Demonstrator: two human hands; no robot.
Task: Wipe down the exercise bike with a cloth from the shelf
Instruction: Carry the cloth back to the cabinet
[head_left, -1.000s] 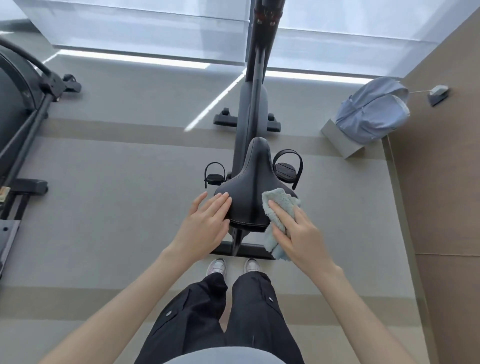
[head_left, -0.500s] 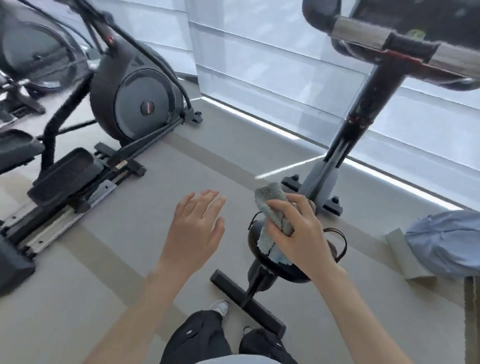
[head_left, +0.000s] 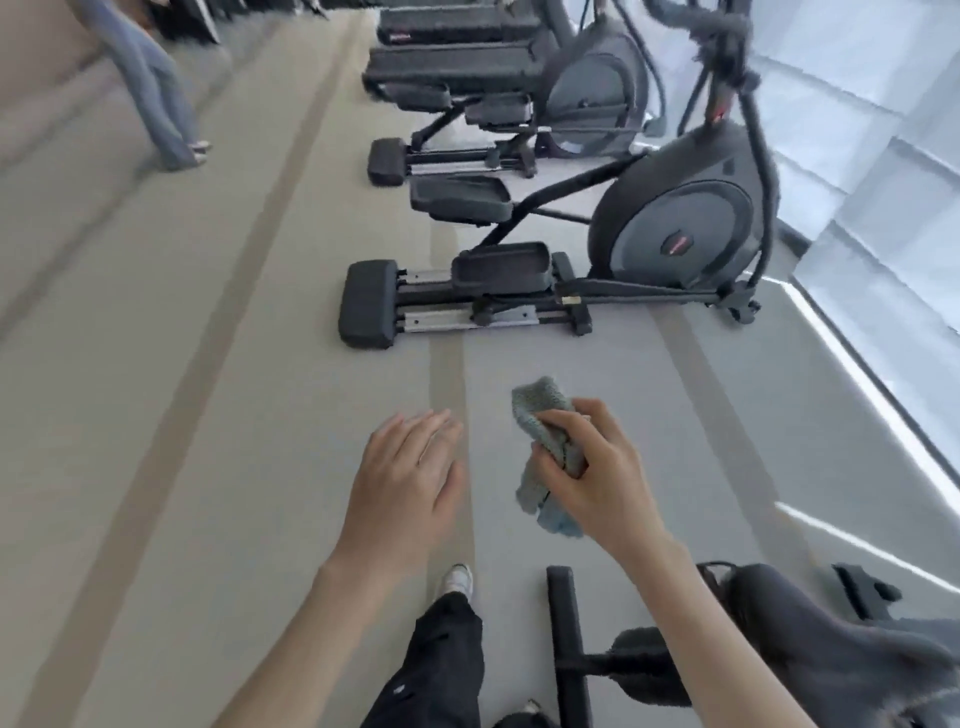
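Note:
My right hand (head_left: 597, 478) grips a bunched pale blue-grey cloth (head_left: 545, 452), held in the air above the grey floor. To its left my left hand (head_left: 405, 478) hovers palm down with fingers straight, holding nothing. The exercise bike (head_left: 769, 639) is at the bottom right, below and behind my right forearm; only its black saddle, a pedal and the rear floor bar (head_left: 569, 639) show. Neither hand touches the bike.
A black elliptical trainer (head_left: 571, 244) stands ahead across the floor, with more machines (head_left: 493, 78) lined up behind it. Another person's legs (head_left: 161, 98) in grey stand at the upper left by a beige wall. Bright window panels (head_left: 883, 156) run along the right.
My view has swung left, away from the bike toward the ellipticals. Both hands left the saddle; the right hand lifted the cloth off it and now holds it over open floor.

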